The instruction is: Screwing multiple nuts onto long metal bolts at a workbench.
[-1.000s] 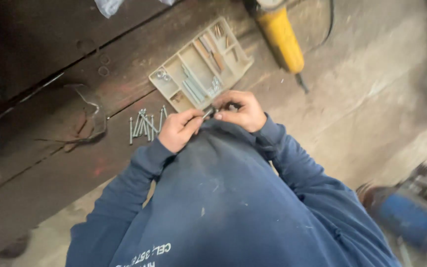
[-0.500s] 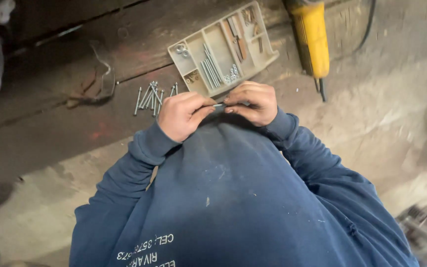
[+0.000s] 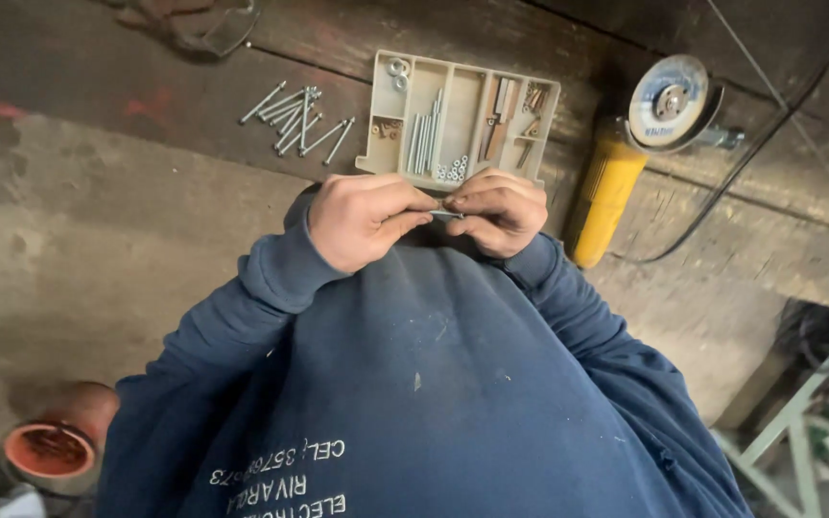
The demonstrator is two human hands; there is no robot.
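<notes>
My left hand (image 3: 362, 219) and my right hand (image 3: 499, 211) meet in front of my chest, both pinching a thin metal bolt (image 3: 446, 215) held level between the fingertips. Just beyond the hands lies a beige compartment tray (image 3: 460, 117) with long bolts, nuts and washers in separate sections. A loose pile of long bolts (image 3: 297, 119) lies on the dark wooden surface left of the tray. My dark blue sweatshirt fills the lower half of the view.
A yellow angle grinder (image 3: 630, 153) with its disc facing up lies right of the tray, its black cable (image 3: 722, 197) trailing right. A rusty round can (image 3: 50, 447) stands at lower left. Green metal frame parts (image 3: 798, 422) sit at lower right.
The view has swung, so the tray and grinder now sit further right and lower. Both hands stay together on the bolt, the fingers shifting slightly.
</notes>
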